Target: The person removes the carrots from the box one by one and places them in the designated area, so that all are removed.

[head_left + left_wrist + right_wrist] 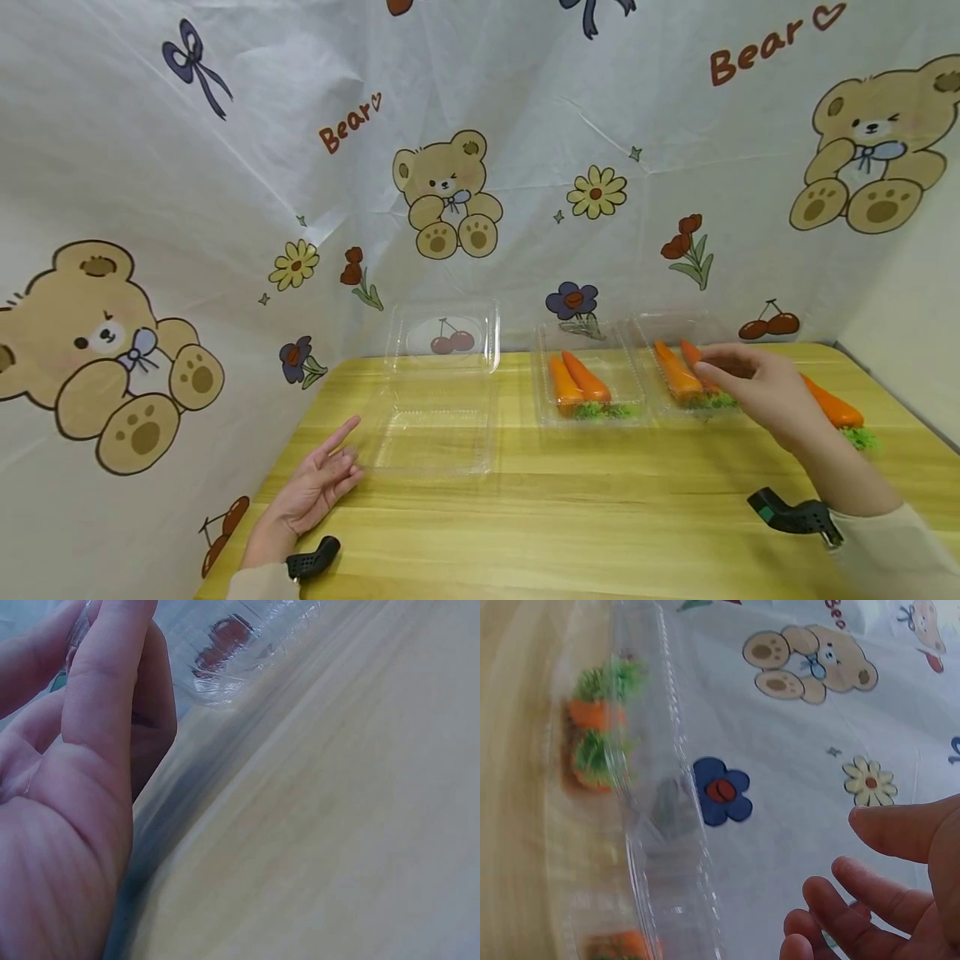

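Note:
My left hand (318, 492) hovers by the left side of an open clear plastic box (435, 467), its index finger extended and the others loosely bent. The box's lid (442, 367) stands raised at the back. Over the right-hand clear box (675, 411) is my right hand (765, 392), partly covering the carrots (675, 375) in it. In the right wrist view, that hand's thumb and fingers (889, 832) are spread apart with nothing between them. Orange carrots (581, 383) with green tops lie in the middle clear box (543, 412).
To the right of my right forearm, an orange carrot (832, 404) with a green top lies on the wooden table (525, 525). A white cloth (517, 92) printed with bears and flowers hangs behind the table and along its left side.

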Motion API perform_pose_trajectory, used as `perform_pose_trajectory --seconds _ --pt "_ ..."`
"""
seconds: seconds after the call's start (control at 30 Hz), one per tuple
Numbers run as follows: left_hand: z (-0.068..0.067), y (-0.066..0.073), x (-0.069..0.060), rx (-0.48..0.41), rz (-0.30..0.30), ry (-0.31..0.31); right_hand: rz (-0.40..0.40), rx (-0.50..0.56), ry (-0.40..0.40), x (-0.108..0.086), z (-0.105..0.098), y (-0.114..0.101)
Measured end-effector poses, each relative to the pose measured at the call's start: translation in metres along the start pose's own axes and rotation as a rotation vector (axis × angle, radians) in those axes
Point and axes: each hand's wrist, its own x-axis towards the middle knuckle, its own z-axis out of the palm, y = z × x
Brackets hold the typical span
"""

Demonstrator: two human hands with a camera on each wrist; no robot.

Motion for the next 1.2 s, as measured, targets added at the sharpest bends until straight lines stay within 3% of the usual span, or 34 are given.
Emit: perform_pose_trajectory --seconds 0.23,0.43,0.7,1.2 --pt "-0.001 0.000 0.000 0.007 0.001 -0.012 -0.071 0.053 -0.033 -0.001 0.025 -0.018" --pt "0.000 0.001 -0.002 0.013 -0.002 0.007 -0.083 0.155 -0.151 -0.002 0.046 -0.037" --pt "-0.001 0.000 -0.003 0.008 0.011 -0.035 -0.099 0.277 -0.269 -0.006 0.077 -0.053" --pt "0.002 -0.001 -0.003 0.001 0.016 -0.055 -0.131 0.402 -0.496 -0.011 0.138 -0.070"
